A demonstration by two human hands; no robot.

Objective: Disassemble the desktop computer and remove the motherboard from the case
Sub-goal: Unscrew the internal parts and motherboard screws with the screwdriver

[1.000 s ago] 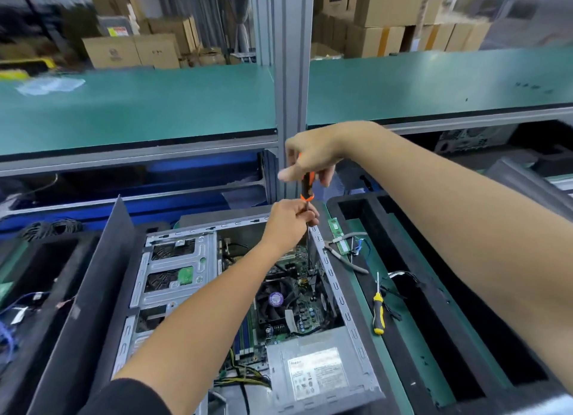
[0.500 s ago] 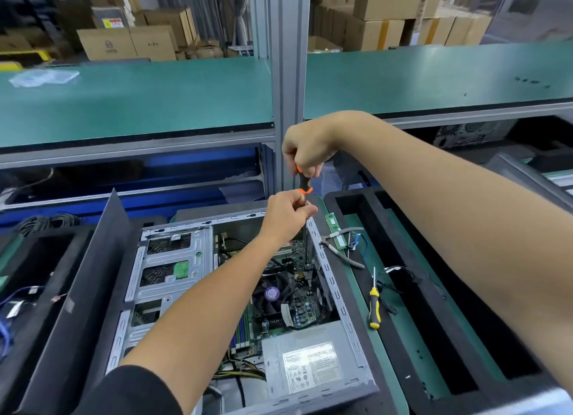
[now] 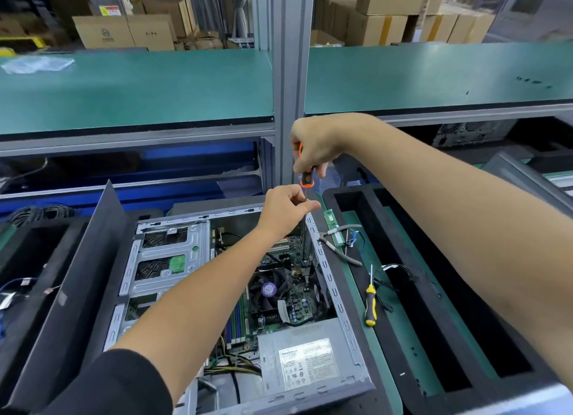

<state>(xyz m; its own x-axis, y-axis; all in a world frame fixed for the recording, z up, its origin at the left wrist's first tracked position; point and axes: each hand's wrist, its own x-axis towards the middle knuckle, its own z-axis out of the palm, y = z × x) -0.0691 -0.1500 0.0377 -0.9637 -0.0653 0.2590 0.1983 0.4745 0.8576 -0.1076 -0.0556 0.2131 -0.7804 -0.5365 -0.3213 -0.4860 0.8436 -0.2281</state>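
An open desktop case [image 3: 333,284] lies on its side in front of me, showing the green motherboard [image 3: 297,303], a black CPU fan [image 3: 269,289] and the grey power supply [image 3: 307,363]. My right hand [image 3: 313,148] grips the orange-and-black handle of a screwdriver [image 3: 307,180] held upright over the case's far right corner. My left hand [image 3: 286,210] pinches the screwdriver's thin shaft just below the handle. The tip goes down inside the case and is hidden behind my left hand.
Pliers [image 3: 339,250], a green memory stick [image 3: 333,227] and a yellow-handled screwdriver [image 3: 370,306] lie on the green mat right of the case. Black foam trays [image 3: 434,290] flank both sides. A dark side panel [image 3: 74,290] leans at the left. An aluminium post [image 3: 291,73] stands behind.
Both hands stay on the screwdriver at the same corner of the case. My right hand has turned slightly on the handle. The camera has shifted a little.
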